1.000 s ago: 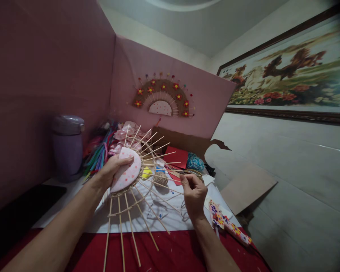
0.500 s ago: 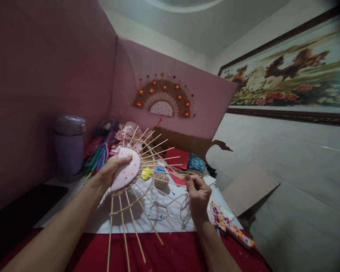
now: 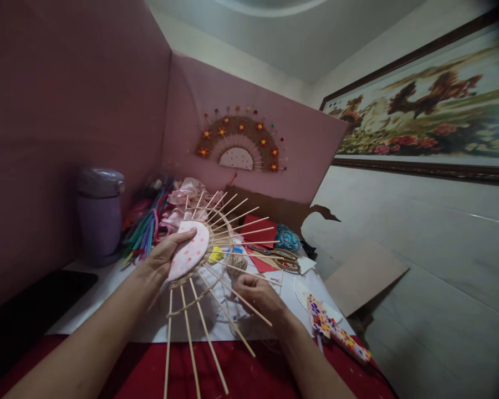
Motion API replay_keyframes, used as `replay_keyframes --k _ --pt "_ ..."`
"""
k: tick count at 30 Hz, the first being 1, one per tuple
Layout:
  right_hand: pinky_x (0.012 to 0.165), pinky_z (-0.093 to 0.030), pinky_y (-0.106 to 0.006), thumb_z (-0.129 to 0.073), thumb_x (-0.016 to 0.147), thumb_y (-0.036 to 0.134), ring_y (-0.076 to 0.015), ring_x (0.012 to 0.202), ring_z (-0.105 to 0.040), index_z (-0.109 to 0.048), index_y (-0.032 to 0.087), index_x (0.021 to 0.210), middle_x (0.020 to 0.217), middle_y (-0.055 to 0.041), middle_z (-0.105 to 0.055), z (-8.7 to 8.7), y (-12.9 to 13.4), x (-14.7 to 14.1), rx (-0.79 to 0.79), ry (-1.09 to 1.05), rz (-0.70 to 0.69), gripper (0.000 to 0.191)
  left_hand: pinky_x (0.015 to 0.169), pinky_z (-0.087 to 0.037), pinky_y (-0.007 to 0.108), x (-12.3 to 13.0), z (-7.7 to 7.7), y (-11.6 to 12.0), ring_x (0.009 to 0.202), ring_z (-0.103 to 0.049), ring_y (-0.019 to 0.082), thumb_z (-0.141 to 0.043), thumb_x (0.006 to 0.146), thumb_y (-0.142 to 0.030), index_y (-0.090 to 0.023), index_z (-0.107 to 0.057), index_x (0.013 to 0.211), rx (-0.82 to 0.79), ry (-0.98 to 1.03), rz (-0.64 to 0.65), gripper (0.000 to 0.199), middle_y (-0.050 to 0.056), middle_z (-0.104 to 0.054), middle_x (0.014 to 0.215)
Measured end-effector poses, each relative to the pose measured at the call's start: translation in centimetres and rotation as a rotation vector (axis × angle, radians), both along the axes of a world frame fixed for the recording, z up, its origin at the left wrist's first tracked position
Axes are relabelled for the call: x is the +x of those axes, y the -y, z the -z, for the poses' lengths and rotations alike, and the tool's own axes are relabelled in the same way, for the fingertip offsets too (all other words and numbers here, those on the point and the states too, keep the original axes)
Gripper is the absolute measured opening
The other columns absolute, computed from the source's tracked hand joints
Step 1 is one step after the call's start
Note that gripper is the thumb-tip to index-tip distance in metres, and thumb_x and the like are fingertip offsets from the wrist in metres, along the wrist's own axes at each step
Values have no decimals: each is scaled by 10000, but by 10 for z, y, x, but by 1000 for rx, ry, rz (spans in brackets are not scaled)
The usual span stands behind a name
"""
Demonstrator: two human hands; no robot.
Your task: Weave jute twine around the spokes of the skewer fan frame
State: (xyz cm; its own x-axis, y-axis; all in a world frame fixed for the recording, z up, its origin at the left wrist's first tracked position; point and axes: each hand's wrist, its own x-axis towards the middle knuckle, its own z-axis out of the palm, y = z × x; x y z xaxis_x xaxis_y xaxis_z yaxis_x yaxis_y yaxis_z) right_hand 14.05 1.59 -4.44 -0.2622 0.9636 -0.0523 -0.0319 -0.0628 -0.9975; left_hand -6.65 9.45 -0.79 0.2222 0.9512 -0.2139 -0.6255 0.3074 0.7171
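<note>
My left hand [image 3: 169, 252] grips a half-round craft piece by its white panel with pink dots [image 3: 190, 248], thumb on the front. Thin wooden sticks [image 3: 216, 324] fan out from its curved edge, with twine [image 3: 228, 221] woven through them near the panel and in an arc farther out. Behind the sticks at the lower right, my right hand [image 3: 255, 293] is closed, its fingers pinching the twine; the exact pinch is partly hidden. Just beyond those fingers lies a ball of twine [image 3: 235, 265], partly covered by sticks.
Scissors [image 3: 289, 260] lie on red paper [image 3: 260, 230] near blue yarn [image 3: 288, 238]. A flowered glue gun-like object [image 3: 336, 332] rests at the right edge. A purple flask [image 3: 100, 216] and pipe cleaners [image 3: 143, 235] stand left. A decorated half-round piece [image 3: 241, 126] hangs on the pink board.
My right hand has moved left and down, from beyond the stick tips to behind the lower right sticks. The craft piece has shifted slightly right and down in my left hand.
</note>
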Motion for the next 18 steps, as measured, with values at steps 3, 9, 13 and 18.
replay_keyframes --k 3,9,13,18 --pt "401 -119 -212 -704 602 324 -32 400 -221 -555 135 572 442 80 -345 -2 5 -1 -16 40 -43 243 405 -534 267 5 0 4 398 -622 193 -523 765 -71 -60 -617 739 -10 4 27 98 110 -676 526" --pt "385 -131 -211 -680 628 331 -42 391 -252 -550 142 547 422 70 -379 -5 9 -7 9 15 -57 243 426 -541 268 12 1 9 425 -633 195 -562 738 -63 -57 -619 760 -15 54 55 61 114 -685 554" --pt "373 -106 -208 -674 649 382 -36 362 -211 -532 150 556 393 84 -342 4 4 -12 17 -71 39 288 477 -556 280 16 2 11 455 -644 192 -568 744 -77 -75 -622 777 -8 115 45 63 95 -684 551" --pt "367 -88 -206 -678 632 420 -36 364 -147 -510 162 574 394 103 -269 16 -7 -10 58 -148 135 313 585 -565 341 25 0 17 542 -670 212 -499 823 -209 -82 -618 897 -59 251 145 189 107 -705 623"
